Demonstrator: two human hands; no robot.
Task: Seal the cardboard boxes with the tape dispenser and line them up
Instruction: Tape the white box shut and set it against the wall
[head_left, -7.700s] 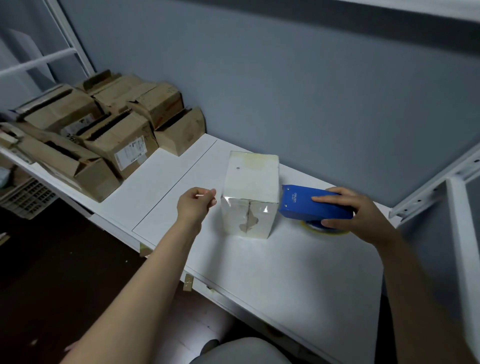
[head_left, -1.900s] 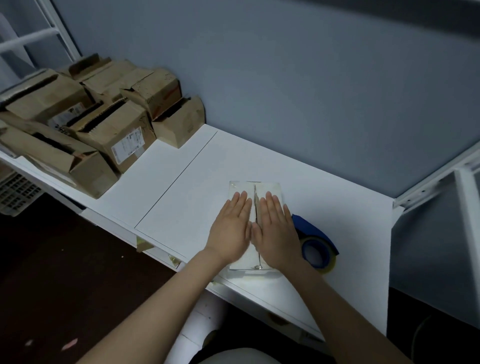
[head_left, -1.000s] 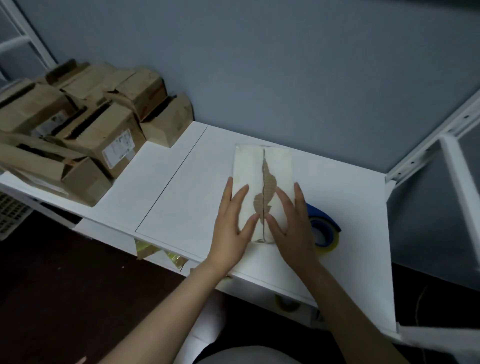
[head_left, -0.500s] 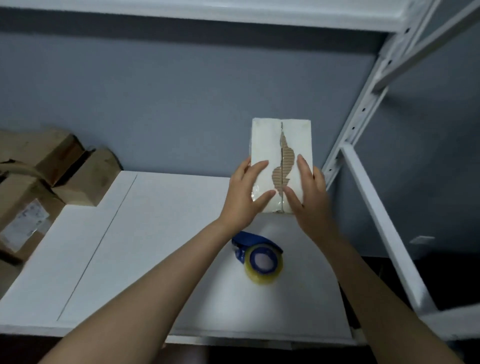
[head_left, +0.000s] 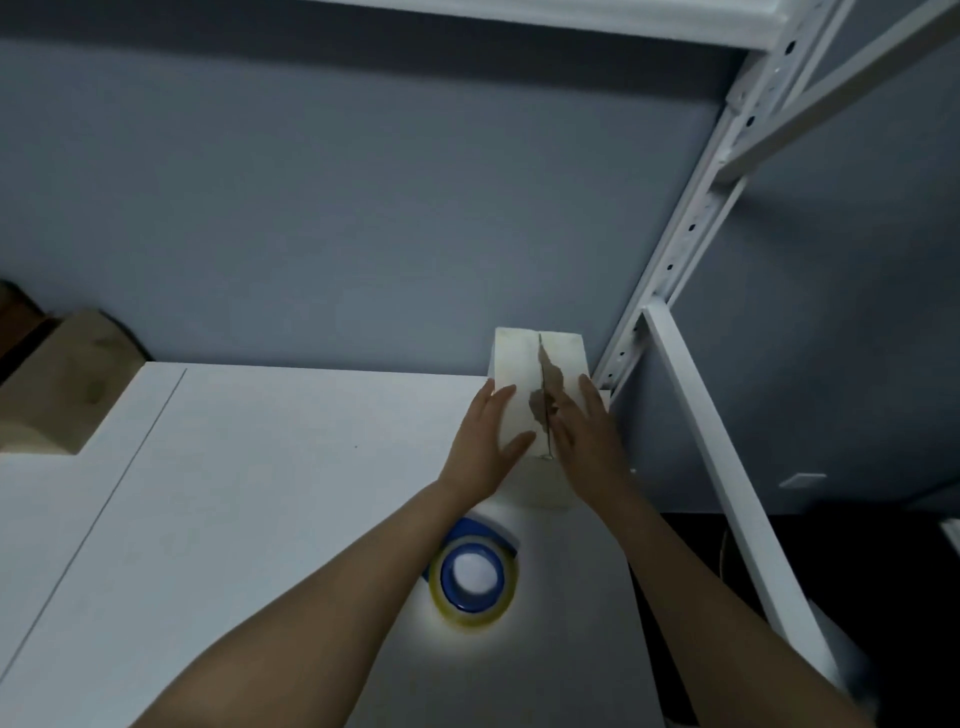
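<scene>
A white cardboard box (head_left: 516, 359) with a torn brown strip along its taped seam stands at the table's back right corner, close to the grey wall. My left hand (head_left: 484, 448) holds its left side, thumb lying on the top face. My right hand (head_left: 588, 437) holds the right side the same way, thumb beside the seam. The blue tape dispenser (head_left: 471, 578) with its yellowish roll lies on the table just below my left wrist, nothing touching it.
The white table (head_left: 260, 467) stretches to the left. Brown cardboard boxes (head_left: 62, 384) sit at its far left edge. A white perforated shelf post (head_left: 670, 260) rises right beside the box, and a shelf board (head_left: 519, 15) runs overhead.
Both hands have carried the white box from mid-air down and right into the back corner by the post. The dispenser has not moved on the table.
</scene>
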